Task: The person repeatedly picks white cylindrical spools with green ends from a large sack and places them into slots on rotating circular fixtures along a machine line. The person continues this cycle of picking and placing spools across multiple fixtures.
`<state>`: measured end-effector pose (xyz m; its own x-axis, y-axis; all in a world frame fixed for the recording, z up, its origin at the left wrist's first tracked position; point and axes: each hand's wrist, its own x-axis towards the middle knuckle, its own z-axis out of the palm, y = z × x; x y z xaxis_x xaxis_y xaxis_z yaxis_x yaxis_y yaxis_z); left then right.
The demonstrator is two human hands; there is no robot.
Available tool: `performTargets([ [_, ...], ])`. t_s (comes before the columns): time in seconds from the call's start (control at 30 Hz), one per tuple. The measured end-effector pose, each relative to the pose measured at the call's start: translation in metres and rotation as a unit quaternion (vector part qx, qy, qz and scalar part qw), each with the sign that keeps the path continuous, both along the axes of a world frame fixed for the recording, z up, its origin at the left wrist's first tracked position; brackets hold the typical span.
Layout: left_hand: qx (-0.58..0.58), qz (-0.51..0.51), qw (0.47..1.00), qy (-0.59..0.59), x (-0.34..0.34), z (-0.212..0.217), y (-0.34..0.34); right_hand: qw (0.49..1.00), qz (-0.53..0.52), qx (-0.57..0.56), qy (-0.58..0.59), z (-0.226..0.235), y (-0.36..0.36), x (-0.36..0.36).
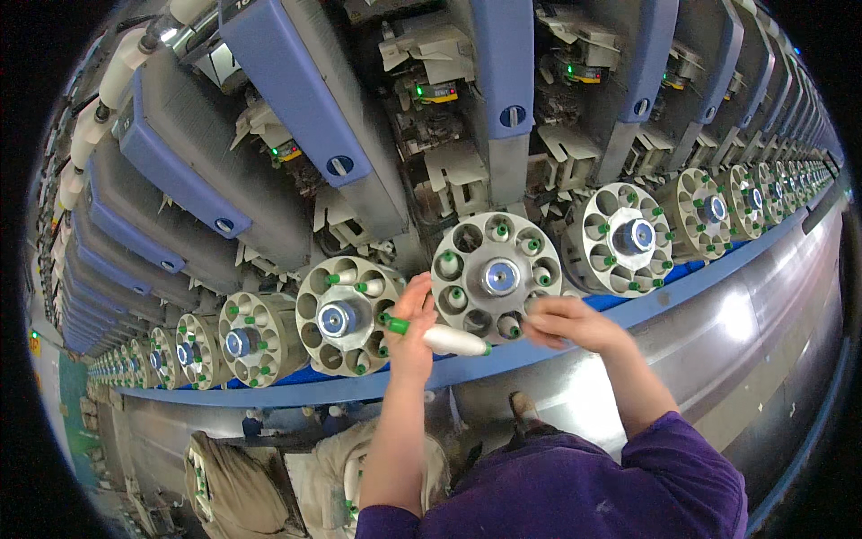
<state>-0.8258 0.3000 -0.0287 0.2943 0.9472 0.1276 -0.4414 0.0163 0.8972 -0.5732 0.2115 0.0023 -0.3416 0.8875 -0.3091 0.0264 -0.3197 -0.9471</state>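
My left hand (pixel 413 334) is closed around a yarn bobbin (pixel 456 340), a white-wound tube with green ends, tilted down to the right. It hangs just in front of the round, cream-coloured magazine (pixel 500 305), whose ring of pockets holds several green-tipped bobbins around a blue hub (pixel 500 277). At the magazine's lower right edge, beside a pocket with a bobbin, is my right hand (pixel 575 323). Its fingers are curled together and slightly blurred; whatever they hold, if anything, does not show. A second magazine (pixel 346 353), with bobbins in some pockets, stands left of my left hand.
A row of similar magazines (pixel 628 235) runs both ways along a blue rail (pixel 593 314). Behind them rise grey machine units with blue covers (pixel 507 63). Below left, cloth-lined containers (pixel 238 485) hold more bobbins. A metal floor strip (pixel 700 350) lies beyond the rail.
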Motion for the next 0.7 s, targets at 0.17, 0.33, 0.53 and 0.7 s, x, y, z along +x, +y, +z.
performTargets([
  [0.17,-0.096,0.037,0.977,-0.185,-0.032,0.019,-0.006,0.986,0.145,0.065,-0.048,-0.04,0.015,-0.058],
  [0.33,-0.194,0.138,0.944,-0.228,-0.041,0.003,-0.032,0.966,0.2,0.052,-0.152,-0.06,0.004,-0.047],
  [0.53,-0.16,0.225,0.926,-0.257,-0.046,-0.004,-0.05,0.995,-0.097,0.005,-0.025,-0.05,0.012,-0.009],
  [0.7,-0.199,0.28,0.907,-0.243,-0.026,-0.012,-0.051,0.879,-0.165,-0.008,0.447,-0.035,0.03,0.036],
])
